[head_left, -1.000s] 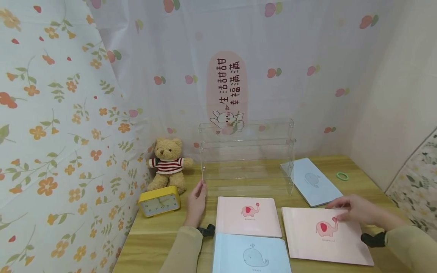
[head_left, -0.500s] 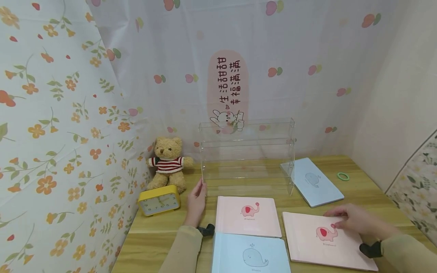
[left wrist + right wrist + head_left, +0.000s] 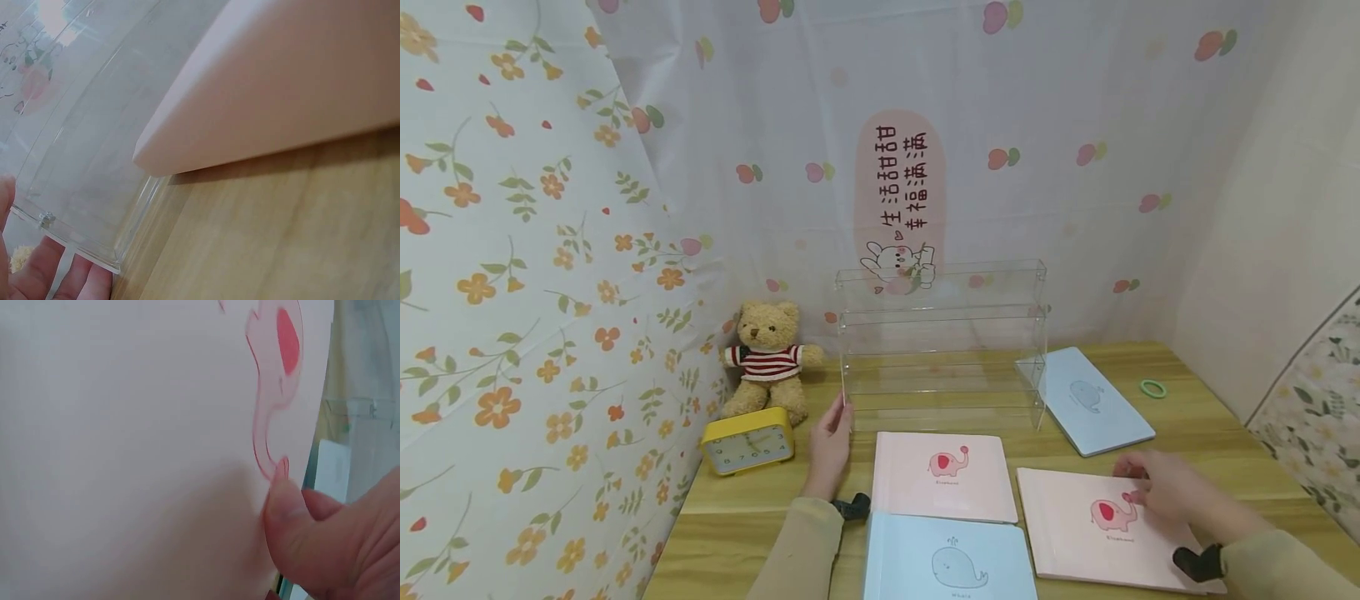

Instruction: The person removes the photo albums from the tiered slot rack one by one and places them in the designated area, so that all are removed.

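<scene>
My left hand [image 3: 830, 442] grips the lower left side panel of a clear acrylic display rack [image 3: 943, 379]; in the left wrist view its fingers [image 3: 81, 275] show around that panel. My right hand [image 3: 1180, 493] pinches the far edge of a pink elephant booklet [image 3: 1067, 525], thumb on the cover beside the elephant's trunk in the right wrist view. Another pink elephant booklet [image 3: 910, 479] lies in front of the rack. Nearer to me is a blue whale booklet [image 3: 902, 567], cut off by the frame's bottom. A second blue whale booklet [image 3: 1097, 417] lies slanted at the rack's right end.
On the left a teddy bear [image 3: 771, 367] in a striped sweater sits behind a yellow clock [image 3: 748, 442]. A green ring [image 3: 1153, 389] lies at the right on the wooden table [image 3: 737, 529]. Patterned cloth [image 3: 790, 108] hangs behind and along the sides.
The right hand and the pink booklet it holds have come slightly toward me, away from the slanted blue booklet. The left hand and the rack stay in place.
</scene>
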Demonstrator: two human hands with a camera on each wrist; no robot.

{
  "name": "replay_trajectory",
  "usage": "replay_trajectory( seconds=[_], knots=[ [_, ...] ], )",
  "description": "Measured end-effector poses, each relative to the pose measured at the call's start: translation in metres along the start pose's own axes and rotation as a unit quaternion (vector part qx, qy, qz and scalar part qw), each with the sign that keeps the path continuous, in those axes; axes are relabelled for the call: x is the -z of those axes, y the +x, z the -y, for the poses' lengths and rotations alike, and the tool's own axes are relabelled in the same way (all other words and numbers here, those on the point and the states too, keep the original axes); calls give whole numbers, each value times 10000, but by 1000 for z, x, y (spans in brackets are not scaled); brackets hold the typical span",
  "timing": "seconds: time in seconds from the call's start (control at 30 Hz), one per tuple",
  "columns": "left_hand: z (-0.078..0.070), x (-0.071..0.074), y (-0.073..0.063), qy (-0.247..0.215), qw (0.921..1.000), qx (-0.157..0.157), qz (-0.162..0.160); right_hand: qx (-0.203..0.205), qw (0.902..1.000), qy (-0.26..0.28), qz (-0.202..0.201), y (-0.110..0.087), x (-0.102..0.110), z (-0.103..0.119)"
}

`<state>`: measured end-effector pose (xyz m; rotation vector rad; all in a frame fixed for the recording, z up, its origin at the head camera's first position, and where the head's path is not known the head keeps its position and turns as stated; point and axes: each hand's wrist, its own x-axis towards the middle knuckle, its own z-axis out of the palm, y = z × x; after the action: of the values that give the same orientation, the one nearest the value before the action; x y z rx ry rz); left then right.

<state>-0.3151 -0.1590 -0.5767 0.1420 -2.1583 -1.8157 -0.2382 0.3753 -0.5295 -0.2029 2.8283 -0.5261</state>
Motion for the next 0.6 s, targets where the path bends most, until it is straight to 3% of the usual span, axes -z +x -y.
replay_trajectory(
  seconds=[0.2,0.27,0.37,0.43,0.5,0.6],
  knots=[
    [2,4,1,-112,9997,223,-4,409,9926,-891,-722,-8,-6,28],
    [-1,6,2,-117,9995,279,-40,580,9895,-864,-1003,-11,-6,42],
    [-10,7,1,-101,9998,119,-139,951,9869,-443,-1223,-16,-1,65],
    [-23,6,-3,-117,9994,-185,-267,1368,9827,-226,-1226,-20,4,80],
    [-38,6,-8,-47,9961,-771,-435,1772,9776,-312,-1089,-26,10,96],
    [-65,7,-15,417,9811,-1817,-521,2507,9599,-603,-1100,-27,20,122]
  ],
)
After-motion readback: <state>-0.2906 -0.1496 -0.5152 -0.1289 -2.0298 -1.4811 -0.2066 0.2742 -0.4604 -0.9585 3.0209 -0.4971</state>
